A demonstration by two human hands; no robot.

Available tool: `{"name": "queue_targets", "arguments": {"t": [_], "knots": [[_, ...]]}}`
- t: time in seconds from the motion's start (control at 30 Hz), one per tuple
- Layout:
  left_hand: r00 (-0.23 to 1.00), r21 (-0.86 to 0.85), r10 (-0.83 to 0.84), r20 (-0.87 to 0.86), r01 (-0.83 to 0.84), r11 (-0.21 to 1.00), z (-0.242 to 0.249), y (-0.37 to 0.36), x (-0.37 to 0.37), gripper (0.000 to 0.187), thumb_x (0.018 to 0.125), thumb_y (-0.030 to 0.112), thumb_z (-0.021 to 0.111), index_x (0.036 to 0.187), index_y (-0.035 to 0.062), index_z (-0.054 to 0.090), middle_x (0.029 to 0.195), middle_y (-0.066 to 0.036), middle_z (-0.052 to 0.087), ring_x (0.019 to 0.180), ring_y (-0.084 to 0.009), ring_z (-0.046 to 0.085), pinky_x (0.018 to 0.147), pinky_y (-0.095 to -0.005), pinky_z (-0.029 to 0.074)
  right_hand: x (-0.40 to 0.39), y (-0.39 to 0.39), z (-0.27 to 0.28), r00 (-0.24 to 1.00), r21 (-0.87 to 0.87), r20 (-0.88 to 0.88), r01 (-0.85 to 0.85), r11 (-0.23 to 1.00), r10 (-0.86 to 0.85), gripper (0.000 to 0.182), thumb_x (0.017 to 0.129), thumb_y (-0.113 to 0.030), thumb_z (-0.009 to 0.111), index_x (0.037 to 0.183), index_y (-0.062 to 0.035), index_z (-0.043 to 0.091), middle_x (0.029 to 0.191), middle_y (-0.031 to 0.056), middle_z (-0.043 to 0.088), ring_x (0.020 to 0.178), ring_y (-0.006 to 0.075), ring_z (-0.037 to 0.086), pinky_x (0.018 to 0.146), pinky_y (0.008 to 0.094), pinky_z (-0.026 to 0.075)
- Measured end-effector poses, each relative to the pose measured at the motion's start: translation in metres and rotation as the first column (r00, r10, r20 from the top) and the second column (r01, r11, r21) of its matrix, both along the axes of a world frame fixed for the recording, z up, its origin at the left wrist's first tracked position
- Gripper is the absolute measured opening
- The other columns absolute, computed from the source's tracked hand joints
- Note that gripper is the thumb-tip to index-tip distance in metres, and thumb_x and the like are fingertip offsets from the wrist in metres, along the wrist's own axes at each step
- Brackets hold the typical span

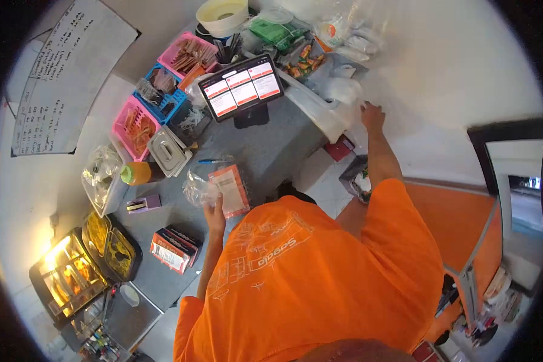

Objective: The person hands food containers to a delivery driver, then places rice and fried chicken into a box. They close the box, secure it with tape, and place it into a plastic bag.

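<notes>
My left hand (214, 213) is closed at the left edge of a flat orange-and-white box (230, 192), its thumb lying along the side. A crumpled clear plastic bag (198, 186) sits against the same fingers, and whether they also pinch it is hard to see. My right hand (373, 114) is stretched far out to the right, fingers apart and slightly bent, with nothing visible in them. Closest to it are white, translucent plastic bags (344, 92) hanging over the table's end.
A tablet (241, 87) stands on the grey table (271, 148). Pink basket (136, 128), blue basket (161, 96), metal lids (168, 151) and a sauce bottle (135, 173) line the wall side. Stacked boxes (175, 248) lie left, near a lit food warmer (69, 274). A bin (361, 181) stands below.
</notes>
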State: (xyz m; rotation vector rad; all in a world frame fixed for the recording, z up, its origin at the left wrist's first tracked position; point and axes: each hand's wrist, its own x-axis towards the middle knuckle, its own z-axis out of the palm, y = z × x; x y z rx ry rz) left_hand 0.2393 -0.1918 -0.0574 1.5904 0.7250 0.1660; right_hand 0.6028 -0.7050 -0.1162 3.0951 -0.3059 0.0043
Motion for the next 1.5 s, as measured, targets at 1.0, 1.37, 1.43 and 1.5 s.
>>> {"name": "queue_targets", "arguments": {"t": [1.0,1.37,1.43,1.5], "knots": [[0.797,-0.104,-0.363,0.484,0.464,0.88,0.148,-0.065,0.115,0.069,0.093,0.044,0.055,0.145,0.004,0.033,0.143,-0.017,0.046,0.132,-0.026,0.042,0.107,-0.0403,0.034,-0.128,0.228,0.306,0.331,0.805,0.586,-0.132,-0.579,0.74,0.013,0.074,-0.004,0.067,0.078,-0.0041,0.054,0.096,0.0092,0.063,0.088,0.0195,0.059,0.077,0.031,0.046],[0.937,-0.551,0.083,0.338,0.126,0.825,0.131,0.016,-0.021,0.035,0.102,0.024,0.038,0.119,-0.0004,0.056,0.111,-0.011,0.061,0.099,-0.0207,0.062,0.084,-0.0334,0.052,-0.235,0.313,0.284,0.639,0.769,0.022,0.481,-0.421,0.769,0.013,0.082,-0.012,0.067,0.082,-0.0046,0.057,0.071,-0.0005,0.051,0.069,0.013,0.052,0.063,0.0268,0.041],[0.903,-0.154,-0.149,0.404,0.228,0.961,0.155,0.024,-0.044,0.041,0.104,0.028,0.036,0.12,-0.0027,0.058,0.11,-0.012,0.062,0.098,-0.0209,0.061,0.085,-0.0319,0.049,-0.255,0.331,0.261,0.638,0.912,-0.072,0.353,-0.208,0.767,0.018,0.084,-0.018,0.069,0.082,-0.0031,0.06,0.068,-0.0017,0.051,0.066,0.0086,0.049,0.06,0.0255,0.039],[0.847,0.263,-0.385,0.367,0.302,0.916,0.169,0.038,-0.058,0.041,0.103,0.027,0.039,0.12,-0.0043,0.059,0.113,-0.012,0.062,0.097,-0.0222,0.06,0.089,-0.0312,0.045,-0.273,0.34,0.226,0.63,0.985,-0.109,0.173,-0.001,0.769,0.021,0.085,-0.021,0.07,0.081,-0.0017,0.062,0.065,-0.0031,0.051,0.064,0.0053,0.046,0.058,0.0245,0.036]]}}
